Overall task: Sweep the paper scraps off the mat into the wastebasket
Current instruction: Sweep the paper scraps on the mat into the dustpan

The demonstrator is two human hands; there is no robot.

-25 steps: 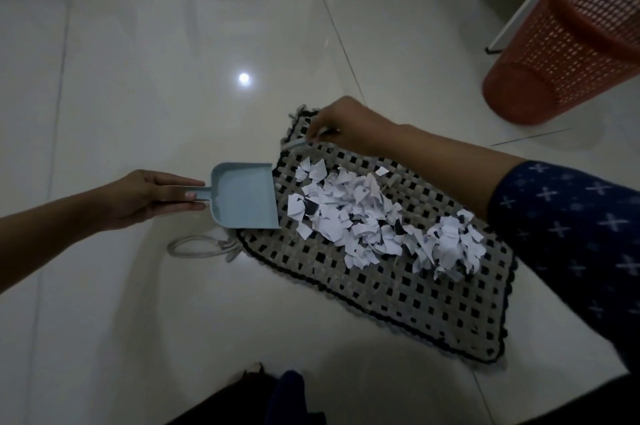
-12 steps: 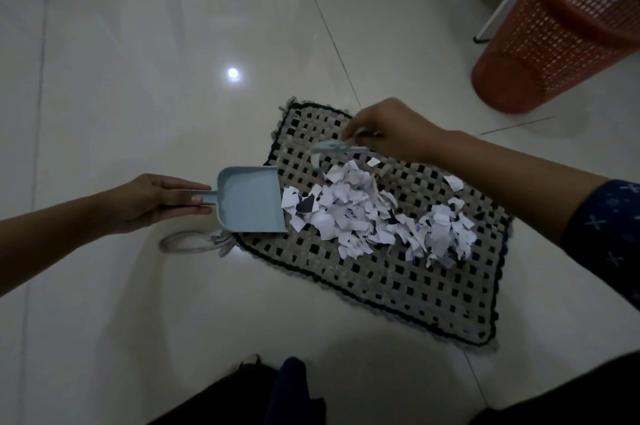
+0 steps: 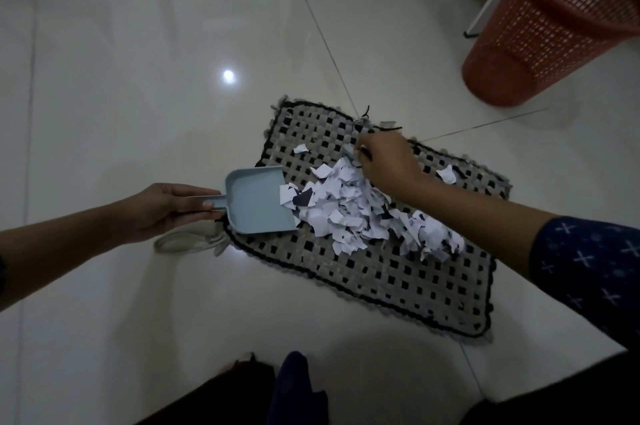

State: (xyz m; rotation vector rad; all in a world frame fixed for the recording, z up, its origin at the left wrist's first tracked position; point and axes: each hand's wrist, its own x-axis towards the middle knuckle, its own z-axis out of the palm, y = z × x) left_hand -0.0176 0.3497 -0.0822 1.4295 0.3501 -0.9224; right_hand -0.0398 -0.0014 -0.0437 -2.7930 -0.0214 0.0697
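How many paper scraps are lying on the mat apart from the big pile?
2: one scrap beyond the dustpan, another scrap right of the right hand. The hand may hide more.

The bare left arm reaches in from the left edge, the left hand (image 3: 169,208) gripping the handle of a pale blue plastic dustpan (image 3: 256,204), while the right arm, in a dark blue cross-patterned sleeve (image 3: 588,268), stretches from the lower right to centre, the right hand (image 3: 386,163) knuckles-up, fingers curled round a small pale brush (image 3: 349,150).

Dim and murky; one lamp glare spot (image 3: 228,76) on glossy floor (image 3: 138,43), wide-angle bending at edges
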